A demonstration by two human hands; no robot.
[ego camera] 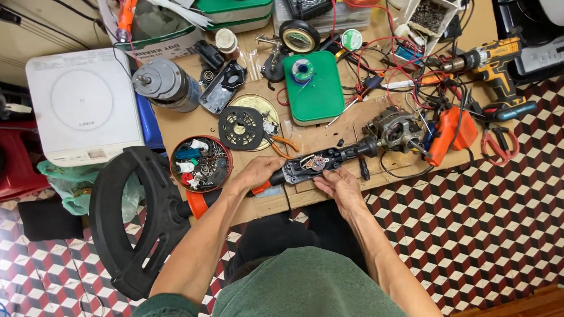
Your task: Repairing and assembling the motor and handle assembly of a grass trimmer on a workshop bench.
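A long black tool body (pixel 322 161) with its casing open and wires showing lies across the front of a wooden workbench (pixel 333 132). My left hand (pixel 256 172) grips its near end by an orange part. My right hand (pixel 338 183) rests on its middle, fingertips at the exposed wiring. The tool's far end points toward a bare electric motor (pixel 392 128).
A round tin of small parts (pixel 201 164) sits left of my hands, beside a black fan grille (pixel 240 127). A green box (pixel 314 88), a yellow cordless drill (pixel 495 63), red-handled scissors (pixel 500 144) and tangled wires crowd the bench. A black ring frame (pixel 136 219) stands at left.
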